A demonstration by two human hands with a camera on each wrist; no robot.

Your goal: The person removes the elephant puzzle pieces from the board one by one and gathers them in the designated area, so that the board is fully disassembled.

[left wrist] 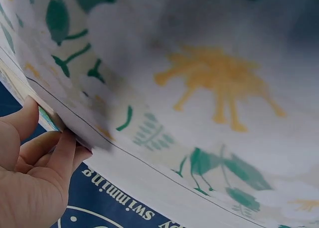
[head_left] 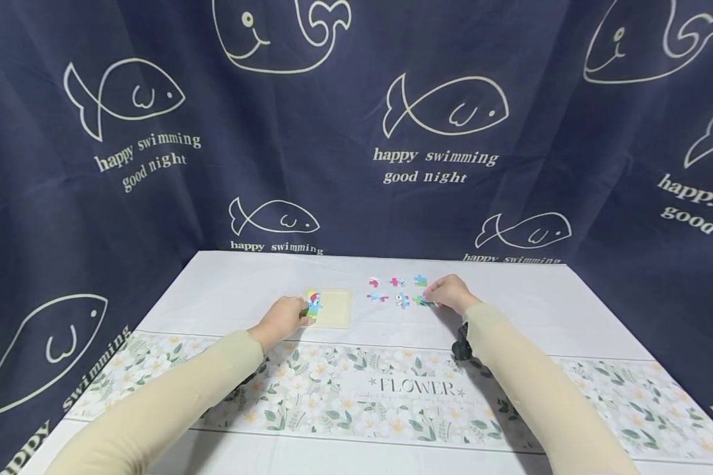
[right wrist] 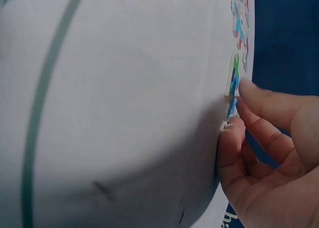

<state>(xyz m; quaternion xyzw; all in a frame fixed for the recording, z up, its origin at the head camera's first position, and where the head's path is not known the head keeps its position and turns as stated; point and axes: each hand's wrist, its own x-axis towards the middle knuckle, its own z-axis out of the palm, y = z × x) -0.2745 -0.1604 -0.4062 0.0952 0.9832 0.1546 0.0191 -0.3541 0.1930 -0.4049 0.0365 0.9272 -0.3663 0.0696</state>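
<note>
My left hand [head_left: 284,316] holds the left edge of a pale, shallow puzzle tray [head_left: 336,310], thumb at the near side and fingers further back. Joined pieces with a colourful picture [head_left: 313,305] fill the tray's left part; the rest of its base is bare. In the left wrist view, that hand [left wrist: 42,163] has its thumb and fingertips at the tray's rim. To the right, my right hand [head_left: 449,292] pinches a green and blue puzzle piece [right wrist: 233,91] at the table surface, its fingertips covering part of it.
Several loose puzzle pieces [head_left: 402,301] lie in two rows between the tray and my right hand. A flower-printed band [head_left: 356,389] crosses the white tablecloth [head_left: 261,270]. Behind the table hangs a dark blue curtain [head_left: 344,132] with fish drawings.
</note>
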